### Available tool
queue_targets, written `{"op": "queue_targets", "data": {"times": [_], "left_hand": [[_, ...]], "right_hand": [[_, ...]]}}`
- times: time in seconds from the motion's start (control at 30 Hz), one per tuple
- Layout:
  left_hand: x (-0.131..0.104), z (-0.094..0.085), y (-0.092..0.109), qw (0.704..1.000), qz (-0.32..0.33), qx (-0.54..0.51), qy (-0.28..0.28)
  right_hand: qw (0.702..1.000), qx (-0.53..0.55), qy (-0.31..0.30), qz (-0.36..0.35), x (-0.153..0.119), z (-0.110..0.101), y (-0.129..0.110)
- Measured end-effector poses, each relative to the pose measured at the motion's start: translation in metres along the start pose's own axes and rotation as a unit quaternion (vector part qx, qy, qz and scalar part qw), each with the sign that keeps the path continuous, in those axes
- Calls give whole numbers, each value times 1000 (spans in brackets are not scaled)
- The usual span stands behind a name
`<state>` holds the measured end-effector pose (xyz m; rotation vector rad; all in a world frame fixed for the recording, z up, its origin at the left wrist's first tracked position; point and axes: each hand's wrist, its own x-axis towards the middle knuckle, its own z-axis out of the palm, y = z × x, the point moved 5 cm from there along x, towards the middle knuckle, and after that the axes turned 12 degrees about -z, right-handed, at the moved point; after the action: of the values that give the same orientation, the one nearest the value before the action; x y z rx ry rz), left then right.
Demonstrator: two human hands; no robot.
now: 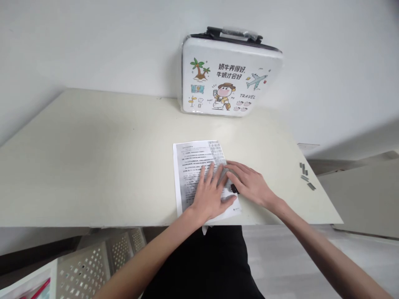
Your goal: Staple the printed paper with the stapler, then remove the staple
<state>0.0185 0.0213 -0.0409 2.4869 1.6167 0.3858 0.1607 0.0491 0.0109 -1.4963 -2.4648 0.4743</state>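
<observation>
My left hand (209,197) lies palm down with its fingers spread on a printed sheet of paper (179,182) near the table's front edge. Part of the text is covered by that hand. At the sheet's right edge, my right hand (251,182) is curved over a small black object with a bright metal bit (234,189). Only a corner of this object shows under the thumb, so its kind cannot be made out. The right fingertips touch the paper beside the left fingers. Several short grey metal strips (304,178) lie near the table's right edge.
A white hard case (204,77) with cartoon prints and a black handle stands at the back of the pale table (93,166), by the wall. Below the table at left is a perforated beige surface (90,265). A pale panel (364,195) stands at the right.
</observation>
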Motion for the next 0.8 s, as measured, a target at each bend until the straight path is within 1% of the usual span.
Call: {"op": "queue_targets", "data": {"times": [0.23, 0.8], "left_hand": [[0, -1, 0, 1000, 0, 5, 7], [0, -4, 0, 1000, 3, 0, -7]], "right_hand": [[1000, -27, 9, -14, 0, 2, 0], [999, -40, 15, -16, 1, 1, -3]]}}
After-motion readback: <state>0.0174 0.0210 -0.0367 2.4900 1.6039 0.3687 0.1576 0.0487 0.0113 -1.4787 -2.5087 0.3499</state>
